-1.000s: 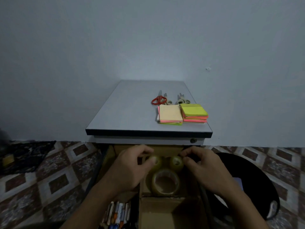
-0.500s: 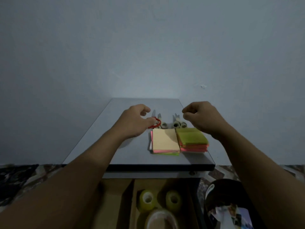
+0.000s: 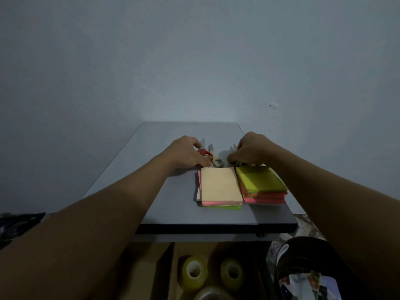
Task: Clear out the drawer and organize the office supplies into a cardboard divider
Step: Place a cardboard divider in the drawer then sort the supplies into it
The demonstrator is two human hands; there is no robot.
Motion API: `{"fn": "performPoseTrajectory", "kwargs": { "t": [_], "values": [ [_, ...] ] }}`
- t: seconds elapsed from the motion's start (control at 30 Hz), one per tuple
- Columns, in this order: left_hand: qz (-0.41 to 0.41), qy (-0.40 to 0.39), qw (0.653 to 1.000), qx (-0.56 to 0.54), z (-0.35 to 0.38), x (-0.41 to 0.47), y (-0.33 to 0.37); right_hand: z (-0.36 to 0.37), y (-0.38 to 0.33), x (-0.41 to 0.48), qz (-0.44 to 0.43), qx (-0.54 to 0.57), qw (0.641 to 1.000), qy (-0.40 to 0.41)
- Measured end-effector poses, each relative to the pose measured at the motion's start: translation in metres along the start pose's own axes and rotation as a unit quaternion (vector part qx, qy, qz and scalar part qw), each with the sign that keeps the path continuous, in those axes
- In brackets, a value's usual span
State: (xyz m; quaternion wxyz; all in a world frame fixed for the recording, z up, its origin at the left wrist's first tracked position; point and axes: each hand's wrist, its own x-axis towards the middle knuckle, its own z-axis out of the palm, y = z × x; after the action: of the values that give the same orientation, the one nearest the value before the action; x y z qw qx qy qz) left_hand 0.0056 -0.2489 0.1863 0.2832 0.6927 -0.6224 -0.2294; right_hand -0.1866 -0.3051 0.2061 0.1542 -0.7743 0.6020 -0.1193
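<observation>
Home room, small grey desk [image 3: 164,148], plain wall [image 3: 194,61], patterned floor tiles [image 3: 303,221]

Pale wall [image 3: 194,61] behind; dark cloth [image 3: 19,223] left; black container [image 3: 307,245] right.

A single camera is sitting on the person's head and is looking forward and a little down, along both forearms, toward a small grey table [image 3: 179,204] that is standing against a pale wall [image 3: 194,61]. The wall is filling the upper half of the picture, so the lens is pointing more ahead than downward. The wide angle is bending lines near the edges. The left hand [image 3: 186,154] and the right hand [image 3: 251,150] are showing near the middle, at arm's reach. The cardboard divider [image 3: 190,247] with tape rolls [image 3: 186,278] is lying close under the camera, and the bottom edge is cutting it off.
</observation>
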Motion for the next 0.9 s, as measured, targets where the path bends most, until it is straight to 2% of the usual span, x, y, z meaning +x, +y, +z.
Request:
{"fn": "performPoseTrajectory", "kwargs": {
  "t": [0.2, 0.5, 0.7, 0.9],
  "values": [
    [-0.010, 0.027, 0.999, -0.039, 0.003, -0.001, -0.002, 0.002, -0.003, 0.004, 0.006, 0.009, 1.000, -0.004],
    [-0.007, 0.068, 0.989, -0.129, 0.000, -0.017, -0.008, 0.008, -0.008, -0.002, 0.004, 0.004, 0.997, 0.077],
    [0.027, 0.115, 0.984, -0.135, -0.028, -0.052, -0.010, -0.015, -0.020, -0.018, -0.040, 0.056, 0.991, 0.115],
    [0.045, 0.146, 0.981, -0.123, -0.068, -0.132, -0.014, -0.038, -0.042, -0.077, -0.102, 0.114, 0.979, 0.138]
  ]
}}
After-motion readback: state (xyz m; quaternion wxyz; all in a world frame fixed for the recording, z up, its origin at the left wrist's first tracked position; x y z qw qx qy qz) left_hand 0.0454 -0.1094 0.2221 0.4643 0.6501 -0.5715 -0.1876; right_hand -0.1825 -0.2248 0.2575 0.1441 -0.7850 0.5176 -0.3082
